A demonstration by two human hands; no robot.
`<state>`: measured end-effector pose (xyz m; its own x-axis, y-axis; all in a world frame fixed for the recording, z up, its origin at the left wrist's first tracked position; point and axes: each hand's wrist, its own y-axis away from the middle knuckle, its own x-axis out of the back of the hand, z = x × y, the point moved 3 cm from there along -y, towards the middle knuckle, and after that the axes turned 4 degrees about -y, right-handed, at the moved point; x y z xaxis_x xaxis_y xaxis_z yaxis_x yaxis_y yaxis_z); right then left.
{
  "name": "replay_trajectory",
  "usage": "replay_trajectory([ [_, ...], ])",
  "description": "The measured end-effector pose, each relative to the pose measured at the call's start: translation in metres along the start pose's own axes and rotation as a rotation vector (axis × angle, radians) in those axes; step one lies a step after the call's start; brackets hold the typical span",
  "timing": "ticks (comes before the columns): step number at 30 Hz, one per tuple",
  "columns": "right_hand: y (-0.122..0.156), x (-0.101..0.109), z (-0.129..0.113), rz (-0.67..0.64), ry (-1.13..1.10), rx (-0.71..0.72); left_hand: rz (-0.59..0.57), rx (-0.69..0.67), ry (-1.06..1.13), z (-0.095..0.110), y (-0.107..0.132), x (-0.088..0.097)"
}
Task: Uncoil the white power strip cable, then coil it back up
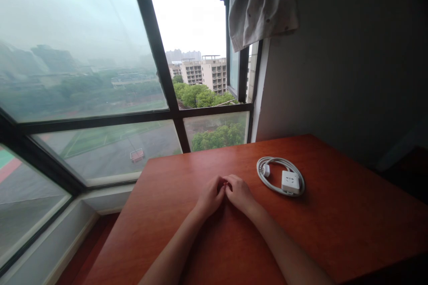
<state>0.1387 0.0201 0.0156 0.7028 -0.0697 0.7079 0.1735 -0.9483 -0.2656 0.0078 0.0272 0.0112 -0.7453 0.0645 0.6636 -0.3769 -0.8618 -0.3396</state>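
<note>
My left hand (210,196) and my right hand (240,193) rest on a reddish-brown wooden table (334,227), knuckles up, fingertips meeting in the middle. Both have their fingers curled under; whether anything is between them is hidden. To the right of my right hand, a short way off, lies a white power strip (290,181) with its white cable (267,178) coiled in a loop around it. Neither hand touches it.
A large window with a dark frame (167,84) stands behind the table, looking out on buildings and trees. A pale curtain (261,4) hangs bunched at the top. A grey wall (351,62) runs along the right side.
</note>
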Motion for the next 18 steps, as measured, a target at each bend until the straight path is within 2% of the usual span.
replay_trajectory([
  [18, -0.0005, -0.0010, 0.0011, 0.006, -0.016, 0.009, -0.001, -0.003, 0.011, 0.0010, 0.0002, 0.0003],
])
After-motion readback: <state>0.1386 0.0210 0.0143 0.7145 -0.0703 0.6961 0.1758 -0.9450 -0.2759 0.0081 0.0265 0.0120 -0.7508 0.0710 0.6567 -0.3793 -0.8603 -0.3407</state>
